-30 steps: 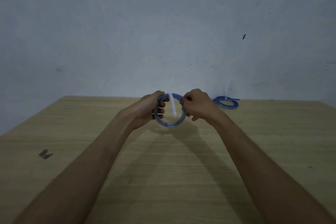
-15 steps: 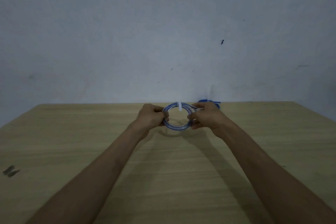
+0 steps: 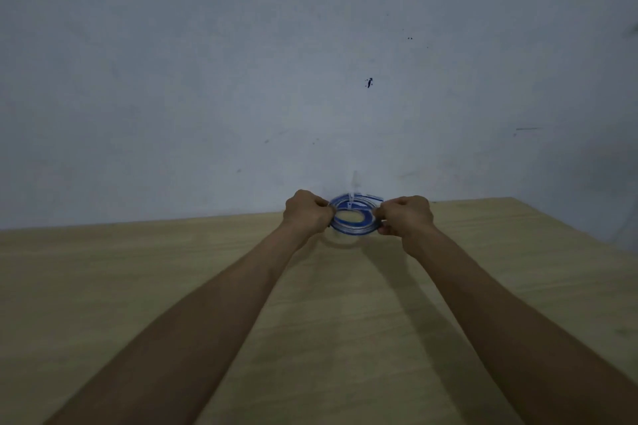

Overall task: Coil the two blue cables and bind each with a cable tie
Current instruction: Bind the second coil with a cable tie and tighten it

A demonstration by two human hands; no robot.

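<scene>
My left hand (image 3: pixel 307 212) and my right hand (image 3: pixel 407 216) grip opposite sides of a coiled blue cable (image 3: pixel 352 229), held just above the far part of the wooden table (image 3: pixel 207 286). A white cable tie (image 3: pixel 350 201) wraps the coil's far side. Right behind it lies a second blue coil (image 3: pixel 374 197), mostly hidden by the held one, with its own white tie tail (image 3: pixel 355 179) sticking up.
A pale blue-grey wall (image 3: pixel 310 62) rises straight behind the table's far edge. The table's right edge (image 3: pixel 569 228) runs diagonally toward me. My forearms stretch across the table's middle.
The held coil has tipped from upright to nearly flat and moved farther away, now in front of the second coil. The view has shifted right, so the second coil sits behind the hands.
</scene>
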